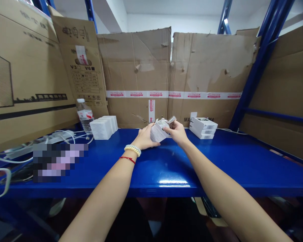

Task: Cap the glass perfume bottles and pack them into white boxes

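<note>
Above the blue tabletop [111, 168], my left hand [144, 137] is wrapped around a white, paper-like piece [158, 133] with faint print; I cannot tell whether it is a small box or a folded sheet. My right hand [179, 132] pinches a small shiny silver piece [172, 119] just above the white one. Something clear and glossy, perhaps plastic wrap, lies between the two hands. The fingertips partly hide all of this. Both hands are close together, near the middle of the table.
White boxes [101, 129] stand in a row at left, beside a water bottle [85, 116]. More white boxes [204, 127] are stacked at right. White cables [62, 134] and a blurred-out object [58, 163] lie at far left. Cardboard panels [136, 74] wall the back.
</note>
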Demonstrator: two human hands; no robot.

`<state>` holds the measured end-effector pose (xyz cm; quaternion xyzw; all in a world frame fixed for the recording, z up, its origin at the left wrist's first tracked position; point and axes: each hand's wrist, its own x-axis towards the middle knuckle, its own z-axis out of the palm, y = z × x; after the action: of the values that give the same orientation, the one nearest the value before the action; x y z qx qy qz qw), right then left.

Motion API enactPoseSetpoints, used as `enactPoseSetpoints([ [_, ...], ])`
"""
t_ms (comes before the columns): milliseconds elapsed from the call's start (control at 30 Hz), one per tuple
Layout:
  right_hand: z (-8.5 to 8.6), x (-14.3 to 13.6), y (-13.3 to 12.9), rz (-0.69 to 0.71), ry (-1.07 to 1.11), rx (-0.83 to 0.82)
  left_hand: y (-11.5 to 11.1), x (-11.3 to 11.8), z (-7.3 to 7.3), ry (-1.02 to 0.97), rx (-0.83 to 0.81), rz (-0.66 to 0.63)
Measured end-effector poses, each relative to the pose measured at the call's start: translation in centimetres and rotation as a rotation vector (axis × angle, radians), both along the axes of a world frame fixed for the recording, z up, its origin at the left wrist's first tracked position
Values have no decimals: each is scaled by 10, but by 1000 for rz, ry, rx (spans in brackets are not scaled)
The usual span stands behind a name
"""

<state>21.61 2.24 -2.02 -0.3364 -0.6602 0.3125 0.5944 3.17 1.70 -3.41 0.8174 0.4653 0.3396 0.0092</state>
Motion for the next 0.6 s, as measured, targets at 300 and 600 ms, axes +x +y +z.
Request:
enactPoseSetpoints([
  [300, 6, 2, -1, -90, 7, -187, -13, 12, 6, 52, -36, 92],
  [600, -12, 12, 15, -161, -131, -548, -7, 24, -2, 47, -210, 8],
])
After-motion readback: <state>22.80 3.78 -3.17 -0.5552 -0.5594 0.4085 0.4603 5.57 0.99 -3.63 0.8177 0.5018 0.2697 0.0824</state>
